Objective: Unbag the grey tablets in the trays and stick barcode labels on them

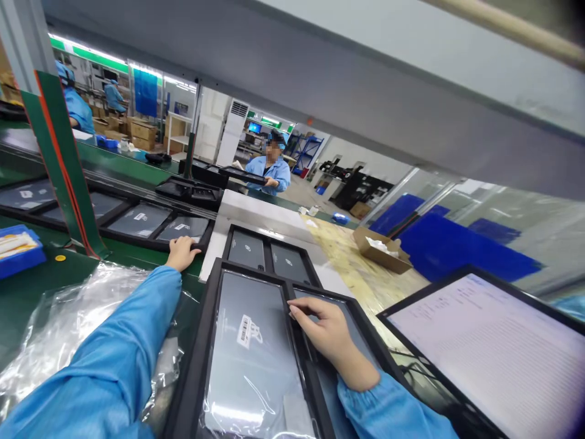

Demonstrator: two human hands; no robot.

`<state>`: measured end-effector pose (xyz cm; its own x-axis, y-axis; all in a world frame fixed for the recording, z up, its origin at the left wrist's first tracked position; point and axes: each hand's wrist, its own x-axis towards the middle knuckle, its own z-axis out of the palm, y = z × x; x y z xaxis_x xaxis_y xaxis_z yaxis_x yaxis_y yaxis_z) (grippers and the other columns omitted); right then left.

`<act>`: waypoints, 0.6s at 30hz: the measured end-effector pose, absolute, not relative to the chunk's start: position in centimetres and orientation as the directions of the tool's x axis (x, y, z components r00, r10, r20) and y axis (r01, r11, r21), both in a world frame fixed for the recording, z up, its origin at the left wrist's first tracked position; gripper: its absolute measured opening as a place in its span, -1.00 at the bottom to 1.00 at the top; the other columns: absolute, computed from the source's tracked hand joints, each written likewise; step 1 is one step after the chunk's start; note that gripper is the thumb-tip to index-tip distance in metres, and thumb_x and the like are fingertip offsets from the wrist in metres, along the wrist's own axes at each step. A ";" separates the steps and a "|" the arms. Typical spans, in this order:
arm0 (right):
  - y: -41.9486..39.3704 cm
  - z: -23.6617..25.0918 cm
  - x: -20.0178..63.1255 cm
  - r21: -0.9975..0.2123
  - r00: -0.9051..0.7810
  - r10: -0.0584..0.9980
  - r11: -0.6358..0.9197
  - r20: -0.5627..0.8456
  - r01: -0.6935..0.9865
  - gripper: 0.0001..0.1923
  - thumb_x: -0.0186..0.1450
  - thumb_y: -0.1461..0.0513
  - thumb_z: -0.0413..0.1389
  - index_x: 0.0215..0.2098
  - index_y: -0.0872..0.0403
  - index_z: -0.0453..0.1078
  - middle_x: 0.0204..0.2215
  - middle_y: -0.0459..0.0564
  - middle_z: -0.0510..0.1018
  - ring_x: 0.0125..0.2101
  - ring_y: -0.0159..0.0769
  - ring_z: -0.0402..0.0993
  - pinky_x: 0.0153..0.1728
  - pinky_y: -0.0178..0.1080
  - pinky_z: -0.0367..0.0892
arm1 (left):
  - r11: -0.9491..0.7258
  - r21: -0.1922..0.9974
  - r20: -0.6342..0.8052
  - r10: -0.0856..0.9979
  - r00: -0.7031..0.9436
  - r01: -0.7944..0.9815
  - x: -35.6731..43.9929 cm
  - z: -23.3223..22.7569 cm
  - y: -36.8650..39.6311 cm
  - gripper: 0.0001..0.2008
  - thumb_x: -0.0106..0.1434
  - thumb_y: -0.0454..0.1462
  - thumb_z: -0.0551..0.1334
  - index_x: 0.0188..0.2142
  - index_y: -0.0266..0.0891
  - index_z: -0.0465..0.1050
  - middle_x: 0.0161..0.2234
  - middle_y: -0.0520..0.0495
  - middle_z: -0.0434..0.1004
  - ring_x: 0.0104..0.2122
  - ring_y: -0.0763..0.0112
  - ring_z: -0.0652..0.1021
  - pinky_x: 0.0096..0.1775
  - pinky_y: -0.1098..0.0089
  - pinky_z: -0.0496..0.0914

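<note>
Black two-pocket plastic tray (pixel 201 341) lower centre, bagged grey panels inside. Right hand (pixel 326 332) flat, fingers together, on centre divider. Left hand (pixel 181 252) curled, fingertips on edge of conveyor tray (pixel 150 241), centre-left. Crinkled clear bag (pixel 59 323) lower left; white-screen monitor (pixel 493 347) close right.

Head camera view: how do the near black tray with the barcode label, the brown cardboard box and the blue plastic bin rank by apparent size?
1. Near black tray with the barcode label, though closeness to the camera inflates it.
2 and 3. Brown cardboard box and blue plastic bin look alike; the bin is cut off, so unranked.
</note>
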<state>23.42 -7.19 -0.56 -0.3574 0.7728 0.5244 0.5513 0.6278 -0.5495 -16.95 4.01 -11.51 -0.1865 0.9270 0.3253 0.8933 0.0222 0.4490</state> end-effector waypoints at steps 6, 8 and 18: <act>-7.0 -0.4 23.2 -0.584 -0.357 0.777 0.627 0.519 0.516 -0.77 0.29 0.11 0.19 -0.35 0.01 0.67 -0.46 0.03 0.68 -0.47 -0.19 0.63 -0.39 -0.20 0.56 | -0.007 0.482 0.488 0.833 -0.262 0.876 -15.7 -7.4 1.8 -0.78 0.36 -0.20 0.20 -0.07 -0.27 0.40 0.00 -0.26 0.54 0.11 0.03 0.45 0.17 0.07 0.15; -7.1 -0.3 23.1 -0.619 -0.343 0.796 0.604 0.499 0.503 -0.78 0.27 0.10 0.21 -0.35 0.01 0.67 -0.44 0.04 0.68 -0.44 -0.17 0.64 -0.36 -0.17 0.56 | -0.064 0.486 0.581 0.769 -0.268 0.871 -14.6 -5.4 0.3 -0.77 0.33 -0.17 0.20 -0.11 -0.26 0.40 -0.03 -0.24 0.54 0.08 0.04 0.47 0.16 0.07 0.16; -7.6 0.4 21.3 -0.989 -0.295 0.950 0.061 0.099 -0.135 -0.29 0.08 -0.27 0.35 -0.06 0.04 0.49 -0.18 0.14 0.69 -0.29 -0.12 0.68 -0.37 -0.21 0.53 | -0.648 0.321 0.856 0.510 0.082 0.690 -6.0 6.7 -14.1 -0.82 0.36 -0.11 0.16 -0.18 -0.12 0.43 -0.21 -0.12 0.55 -0.16 0.14 0.53 0.01 0.06 0.33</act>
